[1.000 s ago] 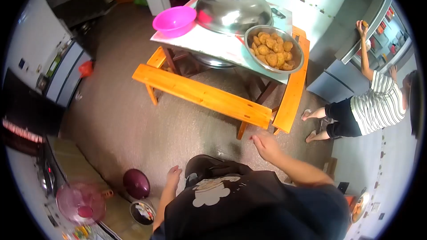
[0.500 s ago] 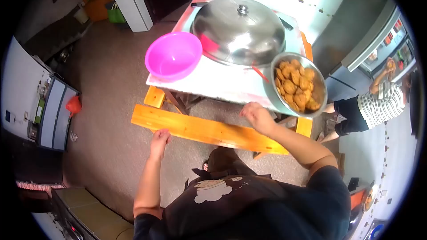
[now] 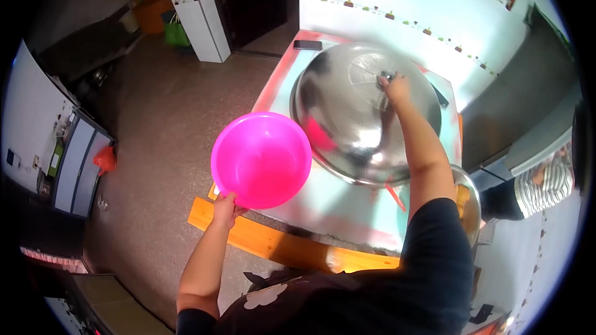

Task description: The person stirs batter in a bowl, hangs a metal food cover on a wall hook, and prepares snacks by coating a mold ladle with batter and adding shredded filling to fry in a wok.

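My left hand (image 3: pixel 226 211) grips the near rim of a bright pink plastic basin (image 3: pixel 261 161), its thumb over the edge. The basin looks empty and sits at the table's left corner; I cannot tell whether it is lifted. My right hand (image 3: pixel 396 89) is closed around the knob of a large domed steel lid (image 3: pixel 347 105), which covers most of the table (image 3: pixel 335 211). What lies under the lid is hidden. Beneath my right forearm, a red-handled utensil (image 3: pixel 395 197) pokes out near the lid's edge. A steel bowl (image 3: pixel 473 211) of browned round pieces is partly hidden by my arm.
An orange wooden bench (image 3: pixel 261 236) runs between me and the table. A phone-like dark object (image 3: pixel 308 44) lies at the far left corner. At right, another person in a striped top (image 3: pixel 545 186) stands by the fridge (image 3: pixel 528 93).
I have come closer to the table. My left hand has moved onto the pink basin's rim, and my right hand has reached forward and taken hold of the lid's knob.
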{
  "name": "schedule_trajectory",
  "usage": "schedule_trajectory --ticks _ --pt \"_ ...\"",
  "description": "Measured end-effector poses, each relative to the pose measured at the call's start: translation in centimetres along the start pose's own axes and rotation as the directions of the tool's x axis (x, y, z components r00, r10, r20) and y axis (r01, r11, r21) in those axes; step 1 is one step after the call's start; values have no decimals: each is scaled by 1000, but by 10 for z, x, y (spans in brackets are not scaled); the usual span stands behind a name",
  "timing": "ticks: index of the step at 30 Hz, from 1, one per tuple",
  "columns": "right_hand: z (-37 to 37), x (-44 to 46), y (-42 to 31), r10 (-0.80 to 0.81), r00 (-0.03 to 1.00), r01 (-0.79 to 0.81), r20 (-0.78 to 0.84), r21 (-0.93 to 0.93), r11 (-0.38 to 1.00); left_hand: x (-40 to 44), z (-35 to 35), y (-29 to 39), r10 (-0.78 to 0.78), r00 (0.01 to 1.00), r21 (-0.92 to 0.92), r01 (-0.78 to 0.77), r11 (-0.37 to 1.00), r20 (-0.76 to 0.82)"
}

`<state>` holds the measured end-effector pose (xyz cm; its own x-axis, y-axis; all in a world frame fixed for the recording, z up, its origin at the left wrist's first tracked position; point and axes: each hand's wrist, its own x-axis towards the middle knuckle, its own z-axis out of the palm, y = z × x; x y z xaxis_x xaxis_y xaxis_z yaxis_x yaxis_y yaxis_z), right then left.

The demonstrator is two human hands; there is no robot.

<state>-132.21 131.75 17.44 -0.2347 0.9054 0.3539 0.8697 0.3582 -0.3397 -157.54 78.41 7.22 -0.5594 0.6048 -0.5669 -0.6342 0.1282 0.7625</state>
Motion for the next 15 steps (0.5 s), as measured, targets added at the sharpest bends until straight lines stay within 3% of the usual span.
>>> schedule_trajectory --ticks 1,4,7,10,13,15 --pt "12 15 0 -11 1000 10 -14 -34 999 -17 12 11 21 993 45 -16 999 -114" --pt "36 43 3 -50 998 52 40 -53 997 -33 -3 27 34 978 51 -24 998 -208" --pt "35 51 4 -32 993 38 112 -57 998 -49 -34 37 25 972 39 -16 999 -234" --pt "34 57 11 -60 996 63 60 -54 997 -63 -59 38 9 993 -28 -12 1000 -114" --pt "13 64 5 -55 997 59 54 -63 996 -74 -55 34 17 969 -3 -18 1000 -246" --pt "-6 65 -2 -66 997 69 33 -77 995 -72 -57 31 5 973 -14 -9 1000 -231"
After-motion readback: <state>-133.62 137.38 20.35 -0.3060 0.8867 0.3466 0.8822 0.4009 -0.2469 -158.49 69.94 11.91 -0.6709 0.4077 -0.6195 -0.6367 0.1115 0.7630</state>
